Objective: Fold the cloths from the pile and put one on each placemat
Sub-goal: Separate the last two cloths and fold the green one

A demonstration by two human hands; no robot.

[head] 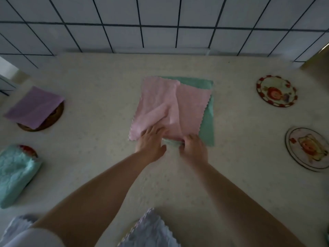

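Observation:
A pink cloth (160, 104) lies rumpled on top of a green cloth (207, 125) in the middle of the table. My left hand (151, 143) rests flat on the pink cloth's near edge, fingers spread. My right hand (193, 148) pinches the near edges of the cloths, fingers curled; which cloth it grips is unclear. Two round picture placemats (276, 90) (308, 148) lie bare at the right. At the left a folded purple cloth (34, 106) covers a brown placemat (53, 118), and a folded light-blue cloth (15, 173) covers another placemat (28, 150).
The table (99, 154) has a pale patterned covering. A tiled wall (160, 24) rises behind its far edge. A white scalloped cloth (151, 229) lies at the near edge, and another white piece (19, 225) shows at the bottom left.

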